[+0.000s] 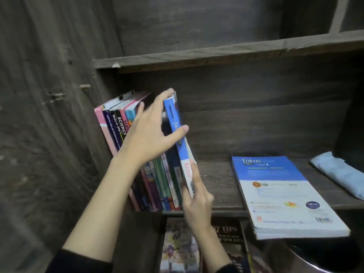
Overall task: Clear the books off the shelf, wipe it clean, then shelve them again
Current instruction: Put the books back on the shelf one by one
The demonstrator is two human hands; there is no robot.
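While a row of glossy paperbacks leaned at the left end of the rough wooden shelf, the left hand, spread wide, clasped the top of a thin blue-and-white book between fingertips and thumb. The right hand pinched its lower spine. Farther right lay a flat workbook, then a folded pale-blue cloth.

Left hand and right hand on upright blue-spined book

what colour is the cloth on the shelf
The cloth is light blue, clearest in the head view.
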